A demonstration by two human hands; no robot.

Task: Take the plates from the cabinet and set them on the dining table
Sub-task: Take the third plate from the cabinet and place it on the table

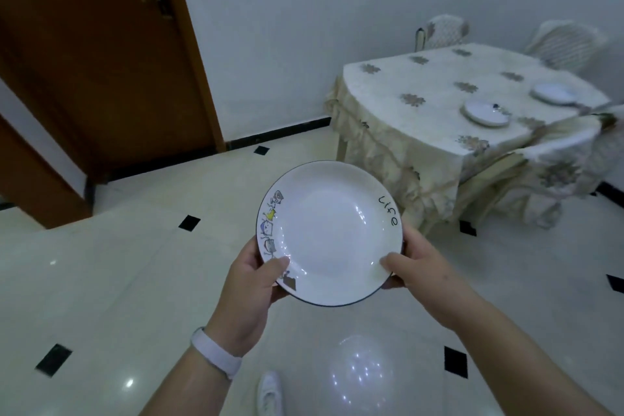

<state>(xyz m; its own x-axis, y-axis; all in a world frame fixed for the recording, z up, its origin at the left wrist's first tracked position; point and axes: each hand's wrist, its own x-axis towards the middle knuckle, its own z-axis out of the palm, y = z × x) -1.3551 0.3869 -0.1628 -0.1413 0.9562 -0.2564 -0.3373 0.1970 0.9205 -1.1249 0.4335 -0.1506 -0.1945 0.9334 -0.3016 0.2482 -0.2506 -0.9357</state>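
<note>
Both hands are holding one round white ceramic plate with a dark rim [329, 233] by its near edge: the left hand [251, 280] and the right hand [417, 262] each laying a thumb on the rim, fingers hidden beneath. Both forearms are reaching forward, keeping it level above the glossy tiled floor [101, 280]. Two white plates [486, 113] are already lying on the cloth-covered dining table [422, 84], well apart ahead; this one is not yet set there.

Brown door [101, 61], tiled floor [101, 280]
</note>
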